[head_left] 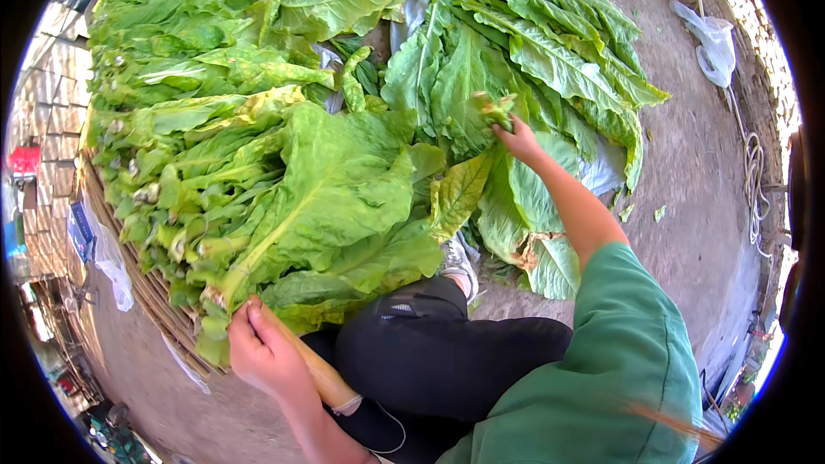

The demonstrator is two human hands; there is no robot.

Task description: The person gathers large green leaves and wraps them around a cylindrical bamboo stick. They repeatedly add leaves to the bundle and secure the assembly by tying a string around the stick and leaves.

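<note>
- The left hand (265, 352) is closing around a pale wooden stick (318, 369) at the near left, fingers wrapped over its upper end, just below the butt ends of the big green leaves.
- The stick is running down and to the right from that fist, crossing over the black trousers (447, 352) of the person sitting on the ground.
- The row of strung leaves (258, 198) is lying at the left, stems pointing near and left, leaf blades spreading toward the middle; it is resting on a woven mat (155, 292) whose edge is showing at the left.
- The right hand (518, 139) is reaching far and right of centre, fingers pinching the stem end of a leaf (494, 107) and lifting it off the loose pile of leaves (533, 51) at the far right.
- The right arm is wearing a green sleeve (636, 352), which is filling the near right.
- A grey shoe (460, 262) is showing between the two heaps.
- A white plastic bag (711, 43) and a coiled rope (754, 180) are lying on the dirt ground (696, 206) at the far right, well apart from the leaves.
</note>
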